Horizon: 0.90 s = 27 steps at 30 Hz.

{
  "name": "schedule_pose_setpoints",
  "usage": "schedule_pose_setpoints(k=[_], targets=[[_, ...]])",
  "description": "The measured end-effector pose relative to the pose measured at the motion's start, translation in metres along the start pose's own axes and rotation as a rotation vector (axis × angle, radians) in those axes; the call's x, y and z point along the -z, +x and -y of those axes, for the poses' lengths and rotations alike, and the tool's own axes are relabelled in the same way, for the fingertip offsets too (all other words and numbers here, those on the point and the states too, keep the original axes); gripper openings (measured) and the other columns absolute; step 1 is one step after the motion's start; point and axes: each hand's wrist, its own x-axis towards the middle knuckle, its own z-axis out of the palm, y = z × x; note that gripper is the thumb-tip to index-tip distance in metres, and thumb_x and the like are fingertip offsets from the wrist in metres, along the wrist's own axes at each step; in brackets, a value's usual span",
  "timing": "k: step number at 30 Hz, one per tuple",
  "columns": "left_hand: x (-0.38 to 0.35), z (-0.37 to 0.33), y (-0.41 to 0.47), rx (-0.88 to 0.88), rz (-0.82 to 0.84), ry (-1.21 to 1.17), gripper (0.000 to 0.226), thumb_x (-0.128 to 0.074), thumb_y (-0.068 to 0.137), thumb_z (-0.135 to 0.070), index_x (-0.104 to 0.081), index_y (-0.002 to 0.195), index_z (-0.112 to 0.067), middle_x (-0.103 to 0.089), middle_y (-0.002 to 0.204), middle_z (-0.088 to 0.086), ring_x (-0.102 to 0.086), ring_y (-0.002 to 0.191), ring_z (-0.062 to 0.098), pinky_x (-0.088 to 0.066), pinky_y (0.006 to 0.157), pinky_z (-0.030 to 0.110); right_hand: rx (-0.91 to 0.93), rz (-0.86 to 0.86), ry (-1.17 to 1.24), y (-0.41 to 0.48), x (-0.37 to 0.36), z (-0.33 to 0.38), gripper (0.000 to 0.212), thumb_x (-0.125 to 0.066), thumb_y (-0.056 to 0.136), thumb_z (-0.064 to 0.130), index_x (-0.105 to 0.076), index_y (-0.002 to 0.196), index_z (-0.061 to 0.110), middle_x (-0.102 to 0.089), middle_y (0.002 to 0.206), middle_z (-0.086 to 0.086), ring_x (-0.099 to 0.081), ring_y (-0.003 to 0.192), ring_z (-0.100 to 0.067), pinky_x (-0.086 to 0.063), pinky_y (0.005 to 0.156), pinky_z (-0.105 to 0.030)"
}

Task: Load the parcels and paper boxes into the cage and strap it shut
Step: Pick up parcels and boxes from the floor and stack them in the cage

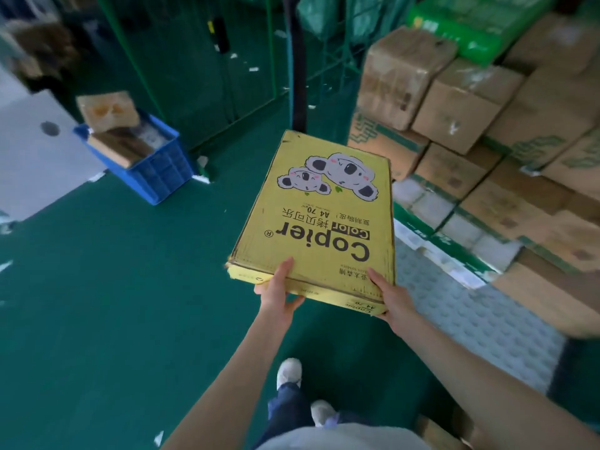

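A flat yellow copier-paper box (319, 219) with koala drawings is held in the air at the middle of the view. My left hand (279, 290) grips its near left corner, thumb on top. My right hand (394, 295) grips its near right corner in the same way. A green wire mesh cage (207, 69) stands ahead, beyond the box. Brown cardboard parcels (470, 115) are stacked in several layers at the right.
A blue plastic crate (156, 170) holding cardboard pieces sits on the green floor at the left. A grey studded platform (470, 316) lies under the stacked parcels. A green-wrapped pack (470, 27) tops the stack. A dark pole (297, 76) stands ahead. My feet (289, 373) are below.
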Motion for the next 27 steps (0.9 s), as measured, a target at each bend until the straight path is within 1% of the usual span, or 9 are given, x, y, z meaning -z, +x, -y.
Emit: schedule_pose_setpoints(k=[6, 11, 15, 17, 20, 22, 24, 25, 27], targets=[[-0.041, -0.024, 0.018, -0.042, 0.218, 0.077, 0.068, -0.079, 0.082, -0.024, -0.033, 0.133, -0.02, -0.055, 0.129, 0.009, -0.055, 0.119, 0.028, -0.052, 0.096, 0.052, 0.094, -0.108, 0.13, 0.003, 0.004, 0.026, 0.039, -0.077, 0.08, 0.038, -0.063, 0.105, 0.013, -0.073, 0.1, -0.009, -0.069, 0.093, -0.026, -0.057, 0.087, -0.044], [-0.098, -0.052, 0.032, -0.083, 0.437, 0.179, 0.065, -0.075, 0.085, -0.022, -0.037, 0.138, -0.025, -0.059, 0.131, 0.005, -0.056, 0.121, 0.025, -0.052, 0.098, 0.05, 0.216, -0.231, 0.235, 0.012, 0.009, 0.06, 0.058, -0.08, 0.066, 0.05, -0.064, 0.107, 0.012, -0.073, 0.106, -0.007, -0.068, 0.102, -0.027, -0.052, 0.099, -0.046], [-0.152, -0.071, 0.033, -0.083, 0.486, 0.241, 0.06, -0.074, 0.086, -0.025, -0.047, 0.139, -0.023, -0.06, 0.13, 0.005, -0.058, 0.115, 0.023, -0.055, 0.089, 0.043, 0.277, -0.284, 0.272, 0.023, 0.021, 0.106, 0.04, -0.079, 0.076, 0.045, -0.06, 0.096, 0.016, -0.069, 0.105, -0.006, -0.064, 0.108, -0.029, -0.048, 0.103, -0.045], [-0.181, -0.078, 0.038, -0.092, 0.494, 0.259, 0.06, -0.073, 0.086, -0.026, -0.046, 0.14, -0.021, -0.06, 0.129, 0.005, -0.058, 0.114, 0.021, -0.056, 0.083, 0.041, 0.281, -0.3, 0.277, 0.033, 0.029, 0.13, 0.06, -0.084, 0.063, 0.057, -0.061, 0.1, 0.015, -0.069, 0.106, -0.005, -0.063, 0.108, -0.029, -0.047, 0.104, -0.047], [-0.232, -0.089, 0.048, -0.097, 0.506, 0.261, 0.059, -0.074, 0.087, -0.024, -0.046, 0.138, -0.017, -0.06, 0.129, 0.009, -0.058, 0.117, 0.024, -0.054, 0.09, 0.047, 0.322, -0.287, 0.296, 0.062, 0.045, 0.167, 0.101, -0.083, 0.038, 0.075, -0.063, 0.111, 0.009, -0.071, 0.106, -0.008, -0.065, 0.103, -0.029, -0.049, 0.101, -0.048], [-0.265, -0.097, 0.056, -0.103, 0.512, 0.255, 0.061, -0.075, 0.085, -0.024, -0.045, 0.138, -0.016, -0.061, 0.127, 0.01, -0.059, 0.116, 0.025, -0.053, 0.095, 0.051, 0.335, -0.278, 0.305, 0.079, 0.054, 0.191, 0.098, -0.084, 0.033, 0.075, -0.065, 0.104, 0.01, -0.073, 0.104, -0.008, -0.067, 0.102, -0.03, -0.05, 0.1, -0.048], [-0.303, -0.103, 0.063, -0.116, 0.524, 0.276, 0.059, -0.074, 0.087, -0.025, -0.047, 0.139, -0.017, -0.061, 0.127, 0.009, -0.058, 0.117, 0.025, -0.051, 0.098, 0.05, 0.349, -0.263, 0.328, 0.099, 0.067, 0.22, 0.074, -0.087, 0.049, 0.062, -0.065, 0.1, 0.014, -0.073, 0.105, -0.007, -0.066, 0.104, -0.031, -0.049, 0.102, -0.049], [-0.321, -0.106, 0.065, -0.115, 0.529, 0.279, 0.059, -0.073, 0.087, -0.026, -0.048, 0.139, -0.017, -0.06, 0.127, 0.009, -0.057, 0.118, 0.025, -0.051, 0.098, 0.05, 0.357, -0.257, 0.341, 0.107, 0.073, 0.235, 0.08, -0.087, 0.048, 0.063, -0.064, 0.106, 0.013, -0.072, 0.109, -0.007, -0.065, 0.107, -0.031, -0.048, 0.103, -0.05], [-0.353, -0.113, 0.066, -0.125, 0.543, 0.302, 0.057, -0.072, 0.088, -0.029, -0.05, 0.138, -0.017, -0.059, 0.129, 0.01, -0.057, 0.116, 0.026, -0.052, 0.095, 0.048, 0.351, -0.239, 0.335, 0.124, 0.083, 0.259, 0.124, -0.084, 0.027, 0.077, -0.056, 0.128, 0.011, -0.067, 0.121, -0.007, -0.061, 0.115, -0.031, -0.044, 0.106, -0.052]])
